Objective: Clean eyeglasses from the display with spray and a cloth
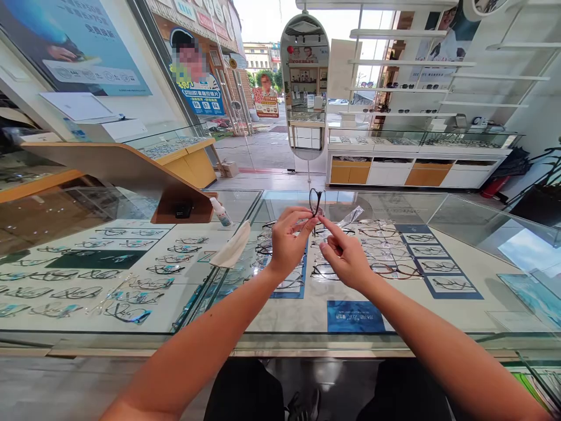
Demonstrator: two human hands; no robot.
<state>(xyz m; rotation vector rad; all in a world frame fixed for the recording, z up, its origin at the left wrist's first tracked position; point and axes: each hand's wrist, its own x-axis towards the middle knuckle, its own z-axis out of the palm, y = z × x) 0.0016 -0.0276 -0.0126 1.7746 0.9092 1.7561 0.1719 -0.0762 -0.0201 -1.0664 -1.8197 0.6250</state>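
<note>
Above the glass counter, my left hand [290, 237] pinches a dark-framed pair of eyeglasses [316, 202] between thumb and fingers. My right hand [346, 252] is beside it, its index fingertip at the lower edge of the glasses and its other fingers curled in. Whether the right hand grips the frame too is too small to tell. The glasses are held upright, seen nearly edge-on. Behind the right hand lies a crumpled clear plastic wrapper [352, 216]. To the left of my left hand is a cream cloth [232, 245], with a small white spray bottle [220, 211] behind it.
Rows of eyeglasses [397, 270] are displayed under the glass counter top [280, 338]. A blue card [356, 316] lies near the front edge. A brown wooden stand [131, 169] rises at the left. Beyond the counter are an oval mirror [305, 88] and shelves [412, 63].
</note>
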